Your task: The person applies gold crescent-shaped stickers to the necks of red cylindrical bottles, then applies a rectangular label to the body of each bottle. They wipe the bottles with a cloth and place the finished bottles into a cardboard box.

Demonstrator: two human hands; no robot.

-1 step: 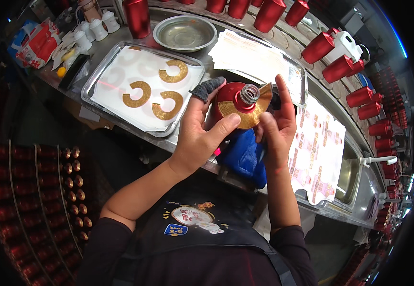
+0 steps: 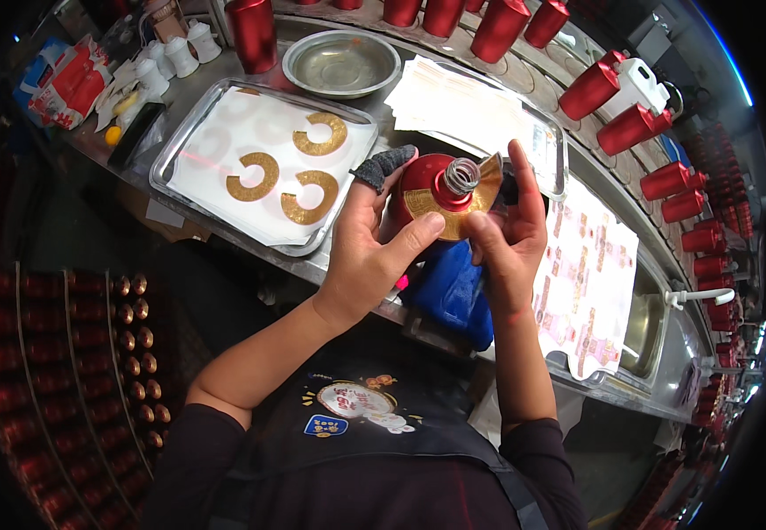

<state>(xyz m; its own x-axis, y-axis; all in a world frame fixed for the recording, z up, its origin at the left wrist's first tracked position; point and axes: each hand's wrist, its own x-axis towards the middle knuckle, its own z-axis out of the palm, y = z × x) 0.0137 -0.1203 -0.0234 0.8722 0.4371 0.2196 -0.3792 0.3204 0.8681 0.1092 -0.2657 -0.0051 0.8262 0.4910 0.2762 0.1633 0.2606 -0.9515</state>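
My left hand (image 2: 371, 238) is wrapped round a red bottle (image 2: 427, 168) with a clear threaded glass neck (image 2: 462, 177), held tilted toward me. A dark cover wraps one of its fingertips, and its thumb presses on a curved gold label (image 2: 436, 203) lying round the bottle's shoulder. At the bottle's right side, my right hand (image 2: 515, 252) has its thumb against the label's lower right edge and its index finger stretched up. The label's far right end stands up off the shoulder. My right hand's other fingers are partly hidden behind the bottle.
On the left, a metal tray (image 2: 166, 163) carries three gold C-shaped labels (image 2: 253, 177) on white paper. Behind stands a metal bowl (image 2: 341, 64). A blue cloth-like thing (image 2: 453, 296) lies under my hands. Label sheets (image 2: 586, 283) lie right, near a sink (image 2: 643, 327). Red bottles (image 2: 499, 31) line the conveyor.
My right thumb has shifted slightly left, onto the gold label's edge. The bottle and my left hand look almost unchanged.
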